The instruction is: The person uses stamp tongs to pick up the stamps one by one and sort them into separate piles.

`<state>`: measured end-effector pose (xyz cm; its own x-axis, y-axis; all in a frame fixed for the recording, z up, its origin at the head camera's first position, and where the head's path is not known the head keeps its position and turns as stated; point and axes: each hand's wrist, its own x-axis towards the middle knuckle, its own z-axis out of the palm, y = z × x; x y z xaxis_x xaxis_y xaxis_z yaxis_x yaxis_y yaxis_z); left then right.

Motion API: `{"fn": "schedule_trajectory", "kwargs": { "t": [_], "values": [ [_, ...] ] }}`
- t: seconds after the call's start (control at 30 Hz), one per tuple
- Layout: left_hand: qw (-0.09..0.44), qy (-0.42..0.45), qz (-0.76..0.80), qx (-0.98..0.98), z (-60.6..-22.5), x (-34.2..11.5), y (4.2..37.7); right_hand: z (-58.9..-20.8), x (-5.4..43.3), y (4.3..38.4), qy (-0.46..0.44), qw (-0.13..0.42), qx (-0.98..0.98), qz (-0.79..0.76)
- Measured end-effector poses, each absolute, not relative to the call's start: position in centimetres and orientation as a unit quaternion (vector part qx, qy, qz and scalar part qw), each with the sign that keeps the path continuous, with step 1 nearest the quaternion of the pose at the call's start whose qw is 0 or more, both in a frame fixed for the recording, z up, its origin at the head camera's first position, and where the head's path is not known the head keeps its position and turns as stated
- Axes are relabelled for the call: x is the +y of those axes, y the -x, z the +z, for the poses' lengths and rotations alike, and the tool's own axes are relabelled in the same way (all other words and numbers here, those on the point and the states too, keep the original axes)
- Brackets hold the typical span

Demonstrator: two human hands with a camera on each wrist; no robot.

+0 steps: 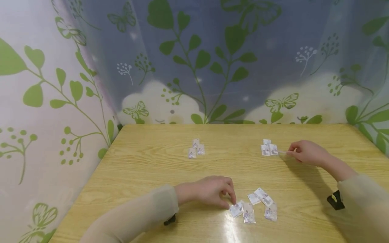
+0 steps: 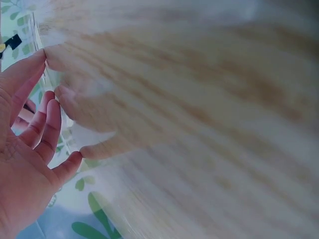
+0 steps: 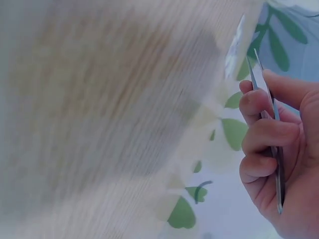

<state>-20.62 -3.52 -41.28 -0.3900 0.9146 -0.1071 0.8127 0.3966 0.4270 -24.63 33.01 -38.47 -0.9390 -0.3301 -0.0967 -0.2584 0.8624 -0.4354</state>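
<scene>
My right hand (image 1: 307, 153) grips metal tweezers (image 3: 266, 107) in its curled fingers. In the right wrist view the tweezers' two tips stand slightly apart, and nothing shows between them. In the head view they point left, close beside a small cluster of flat printed packets (image 1: 265, 150) at the back right. Near the front, my left hand (image 1: 214, 190) rests its fingertips on the table, its fingers loosely bent. Thumb and index finger lie at the edge of a small printed packet (image 1: 236, 209); no grip on it shows. What is printed on the packets is too small to read.
Several more packets (image 1: 249, 213) lie loosely, some overlapping, right of the left hand. Another small group of packets (image 1: 200, 149) sits at the back middle of the wooden table (image 1: 146, 168). A leaf-patterned curtain (image 1: 212, 84) hangs behind the table and along its left side.
</scene>
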Motion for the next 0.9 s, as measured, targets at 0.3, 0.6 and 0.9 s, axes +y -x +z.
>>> {"fn": "schedule_trajectory", "kwargs": {
  "t": [0.3,0.6,0.9],
  "values": [
    [0.169,-0.523,0.152,0.822,-41.1,-3.6,20.5,-38.3,30.8,20.4,0.187,0.069,0.948,-0.246],
    [0.17,-0.542,0.154,0.809,-40.9,-3.6,20.3,-38.9,26.5,17.8,0.294,0.131,0.901,-0.292],
    [0.162,-0.549,0.151,0.806,-41.1,-3.5,20.2,-39.6,24.0,17.6,0.339,0.159,0.883,-0.281]
  ]
}}
